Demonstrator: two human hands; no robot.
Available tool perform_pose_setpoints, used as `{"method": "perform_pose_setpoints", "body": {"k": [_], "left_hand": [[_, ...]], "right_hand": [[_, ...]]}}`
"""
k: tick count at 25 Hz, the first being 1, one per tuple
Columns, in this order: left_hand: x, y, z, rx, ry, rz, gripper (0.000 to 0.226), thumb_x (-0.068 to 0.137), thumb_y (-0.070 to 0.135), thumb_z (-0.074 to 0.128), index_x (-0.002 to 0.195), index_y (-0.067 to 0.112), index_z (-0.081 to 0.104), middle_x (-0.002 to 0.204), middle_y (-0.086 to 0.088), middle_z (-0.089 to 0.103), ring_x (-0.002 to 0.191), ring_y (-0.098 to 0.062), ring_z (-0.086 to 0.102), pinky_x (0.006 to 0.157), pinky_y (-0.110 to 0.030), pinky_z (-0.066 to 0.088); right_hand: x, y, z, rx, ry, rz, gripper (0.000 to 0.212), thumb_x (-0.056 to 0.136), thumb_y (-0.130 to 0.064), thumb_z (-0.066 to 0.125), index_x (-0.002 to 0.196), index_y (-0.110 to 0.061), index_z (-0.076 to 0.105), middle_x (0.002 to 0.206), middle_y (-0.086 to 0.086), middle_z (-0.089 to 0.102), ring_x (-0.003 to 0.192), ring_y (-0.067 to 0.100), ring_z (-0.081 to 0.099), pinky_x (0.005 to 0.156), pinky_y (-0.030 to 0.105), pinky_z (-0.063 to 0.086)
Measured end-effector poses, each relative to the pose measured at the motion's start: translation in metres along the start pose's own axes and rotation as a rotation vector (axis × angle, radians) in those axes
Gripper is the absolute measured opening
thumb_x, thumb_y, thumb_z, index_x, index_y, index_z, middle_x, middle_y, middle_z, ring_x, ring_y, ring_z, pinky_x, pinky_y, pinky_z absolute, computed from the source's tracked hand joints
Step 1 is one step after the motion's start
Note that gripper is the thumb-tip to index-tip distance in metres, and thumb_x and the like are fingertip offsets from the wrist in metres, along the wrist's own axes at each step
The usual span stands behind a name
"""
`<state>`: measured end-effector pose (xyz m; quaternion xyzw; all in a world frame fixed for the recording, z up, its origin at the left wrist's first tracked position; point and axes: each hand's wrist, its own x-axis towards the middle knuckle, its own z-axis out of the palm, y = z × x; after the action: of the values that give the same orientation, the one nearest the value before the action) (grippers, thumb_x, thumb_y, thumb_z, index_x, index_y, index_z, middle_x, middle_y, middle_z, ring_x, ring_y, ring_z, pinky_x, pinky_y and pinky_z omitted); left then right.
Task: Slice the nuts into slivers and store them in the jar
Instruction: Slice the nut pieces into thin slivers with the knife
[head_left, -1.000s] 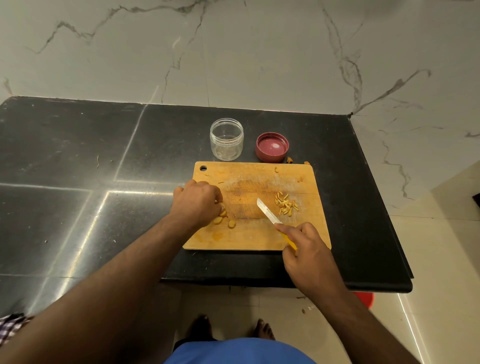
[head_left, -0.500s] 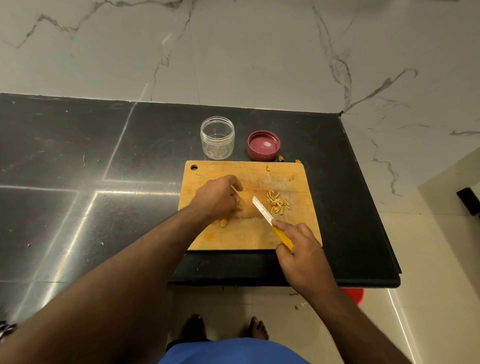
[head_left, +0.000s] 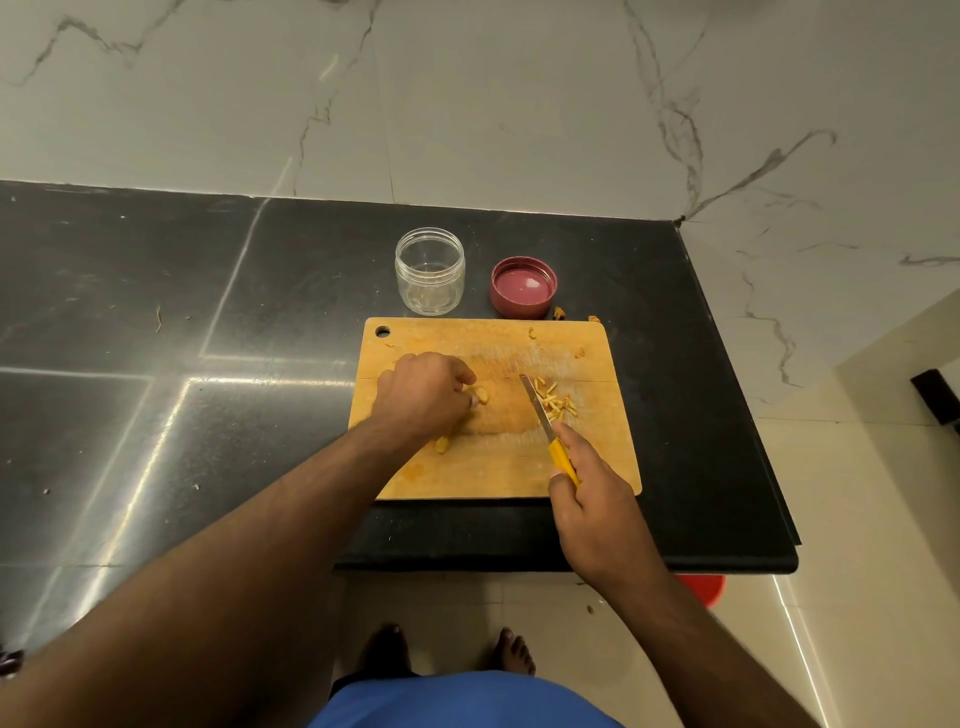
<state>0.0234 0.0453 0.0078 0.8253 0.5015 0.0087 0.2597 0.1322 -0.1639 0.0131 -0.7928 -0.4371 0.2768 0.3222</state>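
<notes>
A wooden cutting board (head_left: 498, 467) lies on the black stone countertop (head_left: 156, 312), its hanging hole at the far left corner. The left hand (head_left: 423, 392) rests on the board's left half with its fingers curled inward, and the fingertips pinch a pale whole nut (head_left: 482, 396) against the wood. A second whole nut (head_left: 441, 445) lies on the board just beside the left wrist, on the near side.

The right hand (head_left: 587, 483) grips a knife (head_left: 545, 423) by its yellow handle, fingers wrapped round it and the index finger stretched forward along the top toward the blade. The blade points away from the person and slightly to the left, with its tip over the middle of the board. Whether the edge touches the wood cannot be told.

Just to the right of the blade sits a small heap of nut slivers (head_left: 557, 401), thin and pale, touching or nearly touching the steel. A few stray nut bits (head_left: 579, 352) lie toward the board's far right corner, and 2 more scraps (head_left: 559, 312) sit on the countertop just past the far edge.

Beyond the board stands a clear plastic jar (head_left: 429, 270), upright and open; faint marks inside it are too unclear to tell as contents. To its right, apart from it, its red lid (head_left: 523, 287) lies upside down. Marble-patterned wall tiles (head_left: 467, 104) rise behind the countertop.
</notes>
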Motion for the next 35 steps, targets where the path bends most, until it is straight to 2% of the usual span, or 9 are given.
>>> {"method": "perform_pose_setpoints", "body": {"k": [2, 5, 8, 16, 20, 23, 27, 32, 35], "left_hand": [[-0.001, 0.002, 0.005, 0.013, -0.002, 0.010, 0.033, 0.088, 0.041, 0.071, 0.120, 0.033, 0.069, 0.111, 0.012, 0.070, 0.110, -0.016, 0.058, 0.093, -0.046, 0.051], [0.000, 0.004, 0.011, 0.030, 0.014, 0.020, 0.034, 0.087, 0.044, 0.071, 0.119, 0.033, 0.069, 0.110, 0.011, 0.070, 0.110, -0.016, 0.056, 0.092, -0.045, 0.051], [0.002, 0.004, 0.014, 0.044, 0.047, 0.034, 0.030, 0.089, 0.043, 0.070, 0.117, 0.032, 0.070, 0.109, 0.010, 0.070, 0.108, -0.016, 0.055, 0.090, -0.044, 0.052], [0.003, 0.003, 0.017, 0.005, 0.047, 0.038, 0.032, 0.089, 0.042, 0.070, 0.119, 0.032, 0.071, 0.110, 0.011, 0.071, 0.108, -0.016, 0.055, 0.090, -0.045, 0.052], [0.002, 0.005, 0.019, 0.033, 0.084, 0.034, 0.030, 0.090, 0.044, 0.069, 0.116, 0.031, 0.071, 0.108, 0.011, 0.070, 0.109, -0.017, 0.053, 0.090, -0.045, 0.051], [0.002, 0.007, 0.020, 0.011, 0.081, 0.036, 0.029, 0.090, 0.041, 0.070, 0.117, 0.031, 0.072, 0.110, 0.009, 0.071, 0.109, -0.017, 0.053, 0.090, -0.045, 0.051], [0.001, 0.005, 0.021, -0.010, 0.089, 0.035, 0.030, 0.089, 0.041, 0.071, 0.117, 0.031, 0.072, 0.111, 0.010, 0.071, 0.111, -0.018, 0.052, 0.092, -0.045, 0.050], [-0.002, 0.006, 0.021, -0.021, 0.121, 0.022, 0.029, 0.089, 0.042, 0.071, 0.116, 0.031, 0.072, 0.111, 0.011, 0.071, 0.113, -0.017, 0.052, 0.092, -0.043, 0.046], [-0.003, 0.007, 0.020, -0.032, 0.113, 0.004, 0.029, 0.089, 0.043, 0.071, 0.116, 0.032, 0.072, 0.113, 0.011, 0.071, 0.115, -0.018, 0.050, 0.093, -0.043, 0.045]], "right_hand": [[0.002, -0.002, 0.000, -0.008, -0.017, -0.004, 0.052, 0.104, -0.023, 0.041, 0.153, -0.031, 0.028, 0.141, -0.005, 0.049, 0.097, 0.009, 0.055, 0.078, 0.027, 0.051], [0.003, -0.006, 0.000, -0.029, -0.036, -0.008, 0.052, 0.104, -0.024, 0.042, 0.153, -0.032, 0.028, 0.146, -0.006, 0.044, 0.113, 0.013, 0.056, 0.091, 0.037, 0.055], [0.003, -0.007, 0.000, -0.035, -0.045, -0.010, 0.052, 0.104, -0.024, 0.042, 0.153, -0.033, 0.029, 0.149, -0.007, 0.042, 0.119, 0.014, 0.054, 0.096, 0.039, 0.054], [0.005, -0.005, -0.003, -0.032, -0.046, -0.004, 0.052, 0.104, -0.024, 0.042, 0.153, -0.034, 0.029, 0.146, -0.007, 0.045, 0.109, 0.014, 0.056, 0.088, 0.031, 0.051], [0.005, -0.007, -0.003, -0.029, -0.045, -0.008, 0.051, 0.104, -0.026, 0.041, 0.153, -0.033, 0.028, 0.149, -0.007, 0.042, 0.116, 0.016, 0.056, 0.095, 0.034, 0.051], [0.006, -0.007, -0.002, -0.033, -0.051, -0.005, 0.051, 0.104, -0.025, 0.041, 0.153, -0.033, 0.028, 0.147, -0.006, 0.044, 0.114, 0.018, 0.057, 0.090, 0.031, 0.050], [0.006, -0.006, 0.000, -0.037, -0.066, -0.009, 0.052, 0.104, -0.024, 0.040, 0.154, -0.032, 0.027, 0.145, -0.004, 0.046, 0.106, 0.012, 0.054, 0.087, 0.029, 0.049], [0.007, -0.009, 0.001, -0.052, -0.076, -0.014, 0.054, 0.104, -0.023, 0.041, 0.154, -0.032, 0.025, 0.149, -0.006, 0.042, 0.116, 0.016, 0.056, 0.096, 0.037, 0.053], [0.010, -0.012, 0.002, -0.070, -0.085, -0.025, 0.054, 0.104, -0.022, 0.040, 0.155, -0.032, 0.025, 0.150, -0.005, 0.041, 0.116, 0.016, 0.056, 0.096, 0.036, 0.052]]}}
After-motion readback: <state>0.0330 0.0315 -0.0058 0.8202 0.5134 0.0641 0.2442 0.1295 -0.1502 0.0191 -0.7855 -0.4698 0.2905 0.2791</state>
